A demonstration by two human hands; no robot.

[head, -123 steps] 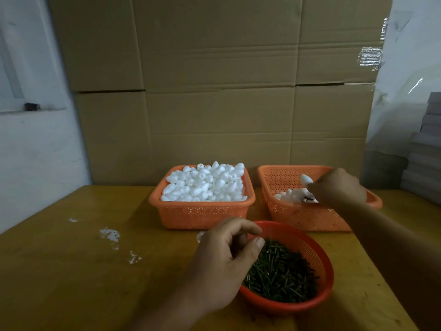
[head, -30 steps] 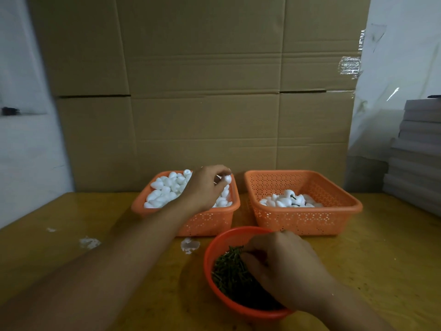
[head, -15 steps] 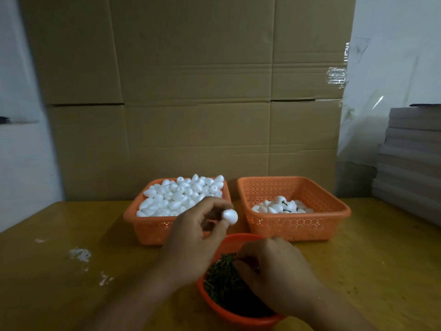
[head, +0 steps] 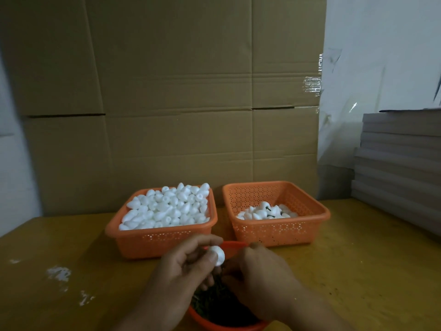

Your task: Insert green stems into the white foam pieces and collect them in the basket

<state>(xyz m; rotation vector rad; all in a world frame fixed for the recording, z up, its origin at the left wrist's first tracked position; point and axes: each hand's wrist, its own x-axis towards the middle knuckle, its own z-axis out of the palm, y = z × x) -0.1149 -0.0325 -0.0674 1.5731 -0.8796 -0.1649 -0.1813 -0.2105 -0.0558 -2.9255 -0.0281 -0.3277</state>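
Left hand (head: 183,271) pinches foam piece (head: 218,255) — right hand (head: 260,275) alongside.

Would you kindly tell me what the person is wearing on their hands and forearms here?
Nothing that shows: the left hand and right hand are bare, with no gloves, rings, watch or bracelet in view. Both forearms are bare too, with no sleeve down to the bottom edge of the picture.

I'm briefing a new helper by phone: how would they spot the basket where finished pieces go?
On the wooden table, two orange rectangular baskets stand side by side before the cardboard wall. The collecting basket is the right-hand one. It holds only a shallow layer of white pieces with dark stems, while the left basket is heaped with plain foam.
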